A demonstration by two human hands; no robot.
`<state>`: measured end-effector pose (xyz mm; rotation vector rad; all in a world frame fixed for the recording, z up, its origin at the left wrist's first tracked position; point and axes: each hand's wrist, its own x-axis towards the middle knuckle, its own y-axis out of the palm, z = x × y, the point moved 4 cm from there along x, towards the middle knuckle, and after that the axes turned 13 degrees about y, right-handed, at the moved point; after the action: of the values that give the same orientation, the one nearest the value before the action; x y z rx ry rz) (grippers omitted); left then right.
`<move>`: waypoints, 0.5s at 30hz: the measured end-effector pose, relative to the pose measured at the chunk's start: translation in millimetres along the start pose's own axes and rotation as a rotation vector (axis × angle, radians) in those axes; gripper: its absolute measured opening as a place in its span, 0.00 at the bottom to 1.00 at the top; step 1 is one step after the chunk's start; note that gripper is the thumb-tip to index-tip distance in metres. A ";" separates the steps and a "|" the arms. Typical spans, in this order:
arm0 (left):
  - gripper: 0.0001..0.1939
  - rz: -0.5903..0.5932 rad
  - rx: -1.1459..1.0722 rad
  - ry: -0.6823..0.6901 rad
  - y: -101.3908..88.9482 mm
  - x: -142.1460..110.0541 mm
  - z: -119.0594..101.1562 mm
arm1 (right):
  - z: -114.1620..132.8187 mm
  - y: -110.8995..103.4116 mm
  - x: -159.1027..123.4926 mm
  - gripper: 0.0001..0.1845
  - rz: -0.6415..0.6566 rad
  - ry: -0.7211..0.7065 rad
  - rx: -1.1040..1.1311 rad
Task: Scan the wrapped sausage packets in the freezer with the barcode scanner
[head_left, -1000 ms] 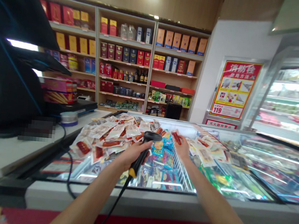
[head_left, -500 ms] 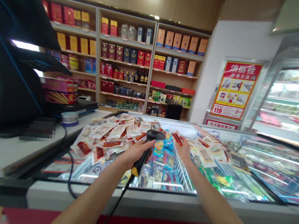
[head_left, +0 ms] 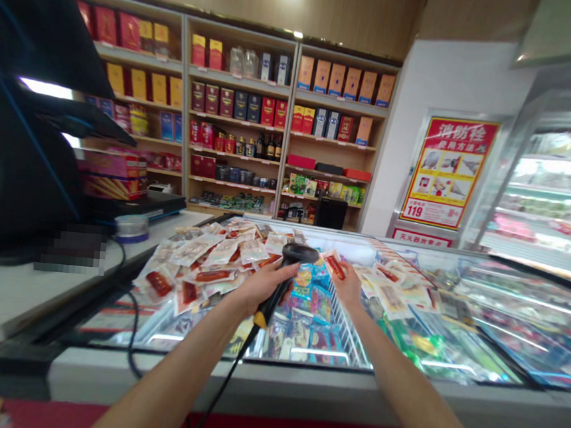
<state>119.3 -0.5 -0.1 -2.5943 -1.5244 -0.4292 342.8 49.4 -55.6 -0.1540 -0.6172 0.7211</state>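
1. i am seeing one left hand [head_left: 265, 284] whose fingers are wrapping firmly around one black scanner [head_left: 272, 301]; one cable [head_left: 234, 375] is hanging from its handle.
2. one right hand [head_left: 350, 287] is pinching one packet of reddish food [head_left: 334, 265], fingers nearly together; the packet is appearing just beside the scanner's head, above the freezer [head_left: 300, 383].
3. two heaps of similar packets are lying on the freezer: a big left heap [head_left: 223, 252], too overlapped for me to count, and a smaller right heap [head_left: 393, 298].
4. the scanner and left hand are blocking part of the left heap and blue packs [head_left: 303, 281].
5. leftward, one dark till [head_left: 21, 151] is standing near one tub [head_left: 131, 228].
6. farther back, i am counting six peach boxes [head_left: 336, 80] along the shelves' top right row.
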 end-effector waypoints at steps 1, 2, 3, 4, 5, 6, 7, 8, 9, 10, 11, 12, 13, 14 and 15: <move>0.18 0.007 0.002 -0.001 0.9 0.8 -0.6 | 0.7 -0.3 -0.6 0.17 0.001 0.003 -0.002; 0.18 0.013 0.001 -0.006 1.7 1.3 -1.0 | 1.4 -0.8 -1.1 0.17 0.001 0.004 -0.004; 0.18 0.017 0.000 -0.011 2.2 1.5 -1.4 | 1.9 -1.2 -1.5 0.17 0.001 0.004 -0.005; 0.18 0.018 -0.001 -0.012 2.4 1.7 -1.8 | 2.3 -1.7 -1.7 0.17 0.002 0.004 -0.009; 0.18 0.018 -0.001 -0.010 2.1 1.8 -2.2 | 2.7 -2.0 -1.9 0.17 0.005 0.002 -0.014; 0.18 0.018 0.000 -0.008 1.5 1.9 -2.4 | 2.9 -2.3 -2.1 0.17 0.009 0.000 -0.021; 0.18 0.019 0.002 -0.007 0.7 2.1 -2.4 | 3.1 -2.4 -2.3 0.17 0.015 -0.003 -0.027; 0.18 0.021 0.005 -0.006 -0.3 2.5 -2.3 | 3.2 -2.2 -2.5 0.17 0.020 -0.007 -0.033; 0.18 0.023 0.008 -0.007 -1.4 2.9 -2.1 | 3.2 -1.9 -2.6 0.17 0.023 -0.010 -0.038; 0.18 0.026 0.012 -0.009 -2.3 3.3 -1.9 | 3.1 -1.4 -2.7 0.17 0.025 -0.014 -0.041; 0.18 0.030 0.014 -0.010 -3.1 3.7 -1.7 | 2.9 -0.7 -2.6 0.17 0.026 -0.016 -0.045; 0.18 0.031 0.014 -0.008 -3.7 3.9 -1.7 | 2.7 0.1 -2.2 0.17 0.027 -0.019 -0.050; 0.18 0.030 0.009 -0.005 -4.3 3.9 -1.8 | 2.2 0.6 -1.5 0.18 0.023 -0.019 -0.060; 0.18 0.028 0.001 -0.004 -4.9 3.6 -1.9 | 1.5 0.6 -0.4 0.18 0.014 -0.016 -0.081; 0.19 0.025 -0.007 -0.006 -5.5 2.9 -1.9 | 0.5 -0.3 1.0 0.18 0.001 -0.009 -0.114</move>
<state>115.6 4.2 2.2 -2.6190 -1.4928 -0.4253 343.3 49.8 -54.6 -0.2566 -0.6676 0.6878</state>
